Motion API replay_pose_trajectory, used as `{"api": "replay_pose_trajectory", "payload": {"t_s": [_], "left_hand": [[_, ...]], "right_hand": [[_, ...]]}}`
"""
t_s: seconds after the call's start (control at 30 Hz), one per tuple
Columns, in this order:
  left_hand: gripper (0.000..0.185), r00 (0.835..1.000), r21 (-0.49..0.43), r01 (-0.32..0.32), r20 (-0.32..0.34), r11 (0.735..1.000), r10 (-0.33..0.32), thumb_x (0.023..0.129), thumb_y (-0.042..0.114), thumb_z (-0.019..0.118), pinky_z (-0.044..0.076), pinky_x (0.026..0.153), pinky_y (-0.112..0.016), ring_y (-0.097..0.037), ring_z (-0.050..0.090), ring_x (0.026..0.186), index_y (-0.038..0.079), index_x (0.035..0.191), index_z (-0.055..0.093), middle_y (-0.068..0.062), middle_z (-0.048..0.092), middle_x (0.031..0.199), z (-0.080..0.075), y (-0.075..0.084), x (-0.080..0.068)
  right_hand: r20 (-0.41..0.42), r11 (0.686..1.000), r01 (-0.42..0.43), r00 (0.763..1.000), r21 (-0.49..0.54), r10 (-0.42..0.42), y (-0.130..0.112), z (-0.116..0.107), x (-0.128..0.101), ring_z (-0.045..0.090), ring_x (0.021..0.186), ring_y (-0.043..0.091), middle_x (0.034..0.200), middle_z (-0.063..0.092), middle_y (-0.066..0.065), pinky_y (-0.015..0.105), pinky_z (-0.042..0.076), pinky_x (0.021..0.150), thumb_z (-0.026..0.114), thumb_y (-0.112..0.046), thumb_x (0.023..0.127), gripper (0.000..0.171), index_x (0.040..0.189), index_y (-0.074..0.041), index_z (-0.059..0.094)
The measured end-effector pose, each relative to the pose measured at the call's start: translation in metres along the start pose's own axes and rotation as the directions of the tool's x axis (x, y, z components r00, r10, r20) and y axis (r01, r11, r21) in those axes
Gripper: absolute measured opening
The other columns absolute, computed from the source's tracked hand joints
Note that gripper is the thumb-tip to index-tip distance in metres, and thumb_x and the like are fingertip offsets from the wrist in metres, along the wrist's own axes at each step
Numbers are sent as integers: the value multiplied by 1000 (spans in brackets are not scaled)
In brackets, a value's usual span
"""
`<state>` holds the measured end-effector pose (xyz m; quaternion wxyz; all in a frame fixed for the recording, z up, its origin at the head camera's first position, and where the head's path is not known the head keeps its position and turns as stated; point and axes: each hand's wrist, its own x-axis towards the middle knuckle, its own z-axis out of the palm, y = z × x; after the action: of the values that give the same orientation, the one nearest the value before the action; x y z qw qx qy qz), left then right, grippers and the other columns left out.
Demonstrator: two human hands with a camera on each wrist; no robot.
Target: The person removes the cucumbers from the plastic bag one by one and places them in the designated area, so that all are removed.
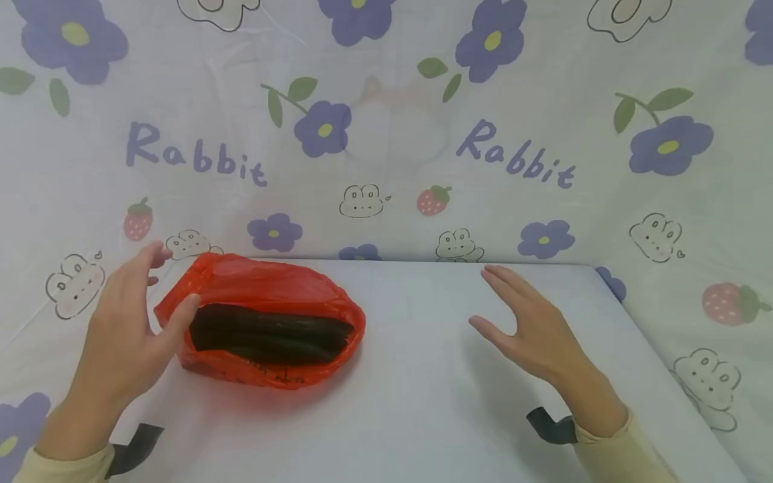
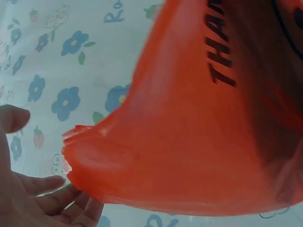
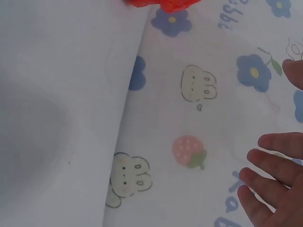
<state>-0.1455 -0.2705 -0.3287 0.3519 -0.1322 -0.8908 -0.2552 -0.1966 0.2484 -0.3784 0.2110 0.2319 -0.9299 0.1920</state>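
A red plastic bag (image 1: 266, 295) lies on the white table (image 1: 423, 376) at the left, with dark long vegetables (image 1: 272, 333) showing in its mouth. My left hand (image 1: 123, 329) is at the bag's left end, fingers straight, thumb touching the bag's edge. In the left wrist view the red bag (image 2: 199, 123) fills the frame, black lettering on it, and my left hand's fingers (image 2: 52, 198) lie straight beside its corner. My right hand (image 1: 531, 322) hovers over the table to the right of the bag, fingers straight, holding nothing. The right wrist view shows my right hand's fingers (image 3: 274, 179) spread, with the bag (image 3: 161, 4) at the top edge.
A printed cloth backdrop (image 1: 386, 134) with flowers, rabbits and strawberries hangs behind and around the table. The table's back edge (image 1: 459, 261) runs just behind the bag. The cloth (image 1: 712, 349) also drapes along the right side.
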Motion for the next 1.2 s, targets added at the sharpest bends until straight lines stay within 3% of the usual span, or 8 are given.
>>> {"api": "replay_pose_trajectory", "payload": {"t_s": [0.1, 0.17, 0.4, 0.67, 0.9, 1.03, 1.2], "left_hand": [[56, 999, -1, 40, 2, 999, -40, 94, 23, 70, 39, 82, -24, -33, 55, 104, 5, 143, 52, -17, 60, 127, 0, 4, 3], [48, 998, -4, 60, 11, 998, -60, 94, 22, 69, 37, 76, -21, -30, 55, 98, 3, 136, 56, -16, 61, 119, 0, 6, 5], [44, 990, -1, 118, 80, 993, -117, 96, 22, 68, 36, 73, -10, -29, 55, 96, 1, 133, 58, -15, 62, 110, 2, 11, 6], [42, 984, -4, 142, 106, 990, -141, 98, 25, 66, 40, 81, -23, -32, 58, 99, 1, 132, 58, -16, 64, 112, 4, 12, 7], [40, 978, -1, 163, 133, 987, -161, 100, 26, 64, 49, 88, -58, -37, 60, 103, 0, 130, 59, -20, 66, 113, 3, 14, 10], [43, 974, 7, 170, 153, 985, -169, 100, 27, 64, 50, 89, -64, -41, 62, 105, 1, 133, 58, -22, 66, 117, 3, 13, 12], [44, 970, 24, 169, 176, 985, -171, 100, 26, 65, 52, 84, -62, -41, 64, 99, 2, 135, 59, -23, 69, 113, 2, 12, 12]], "right_hand": [[24, 1000, 6, 1000, 12, -6, -6, 6, 6, 41, 143, 25, 157, 43, 1, 52, 40, 109, 71, -48, 93, 74, 153, -13, 46], [38, 1000, 11, 999, 19, -12, -10, 9, 10, 40, 144, 24, 158, 42, 0, 52, 39, 110, 70, -50, 94, 74, 153, -14, 45], [39, 998, 48, 998, 43, -49, -17, 16, 14, 41, 143, 26, 157, 44, 2, 52, 39, 110, 69, -50, 94, 74, 153, -12, 46], [37, 997, 64, 997, 37, -66, -21, 17, 12, 42, 143, 26, 156, 45, 4, 51, 38, 111, 70, -51, 93, 75, 152, -10, 47], [63, 997, 59, 996, 44, -62, -24, 16, 14, 42, 143, 27, 156, 44, 5, 51, 38, 111, 70, -51, 93, 76, 152, -10, 46], [81, 997, 49, 995, 56, -53, -27, 17, 19, 43, 142, 26, 156, 45, 4, 50, 37, 112, 69, -52, 93, 76, 153, -11, 46], [129, 996, 50, 990, 70, -59, -34, 24, 25, 41, 143, 25, 157, 43, 3, 49, 36, 113, 67, -56, 94, 78, 155, -13, 43]]}}
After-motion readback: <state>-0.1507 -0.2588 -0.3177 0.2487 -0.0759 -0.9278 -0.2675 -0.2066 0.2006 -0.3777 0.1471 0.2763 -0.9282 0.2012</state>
